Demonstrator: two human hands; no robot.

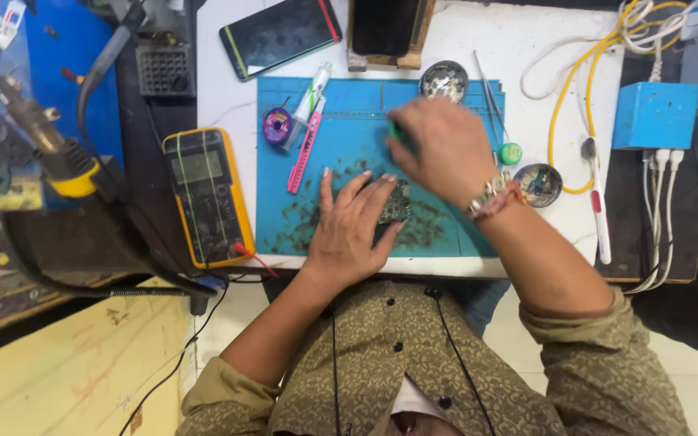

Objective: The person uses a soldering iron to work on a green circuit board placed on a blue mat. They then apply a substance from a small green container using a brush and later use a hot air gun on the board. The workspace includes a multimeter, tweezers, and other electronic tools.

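Note:
My left hand [351, 224] lies flat on the blue work mat [341, 153], its fingers pressing down a small dark circuit board [395, 203]. My right hand [439, 151] hovers just above and beyond the board, fingers closed around a small green tool [398, 134] whose tip is hidden; the hand is blurred. A watch and red thread band sit on the right wrist. Dark debris is scattered over the mat around the board.
A yellow multimeter [206, 196] lies left of the mat. On the mat are a pink pry tool [304, 152], a purple wire spool [277, 125] and a tube. Two phones [281, 35], two small metal dishes [443, 79], tweezers [488, 89], yellow cables and a blue box [654, 115] ring the mat.

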